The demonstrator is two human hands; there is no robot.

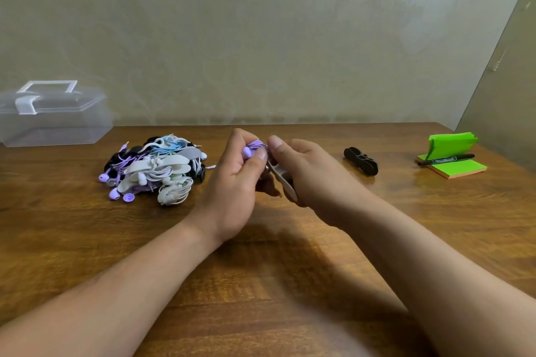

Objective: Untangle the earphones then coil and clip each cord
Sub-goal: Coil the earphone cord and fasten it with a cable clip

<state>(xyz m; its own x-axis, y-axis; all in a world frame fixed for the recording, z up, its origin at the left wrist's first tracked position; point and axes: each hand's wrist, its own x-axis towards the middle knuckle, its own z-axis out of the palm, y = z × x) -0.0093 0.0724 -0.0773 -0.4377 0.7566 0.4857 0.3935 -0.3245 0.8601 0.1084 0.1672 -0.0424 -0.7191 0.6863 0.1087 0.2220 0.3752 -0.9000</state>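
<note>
Above the middle of the wooden table [290,284], my left hand [236,182] grips a coiled bundle of purple earphones [253,148], its fingers curled round the cord. My right hand [307,171] holds a grey cord clip [282,180] against that bundle, thumb pressed on top of the coil. A pile of purple, white, blue and black earphones with grey clips [153,168] lies on the table to the left. A black clip [361,161] lies alone to the right of my hands.
A clear plastic box with a handle [52,116] stands at the back left. A green sticky-note pad [452,159] with a black marker [445,159] on it sits at the right, near the wall corner.
</note>
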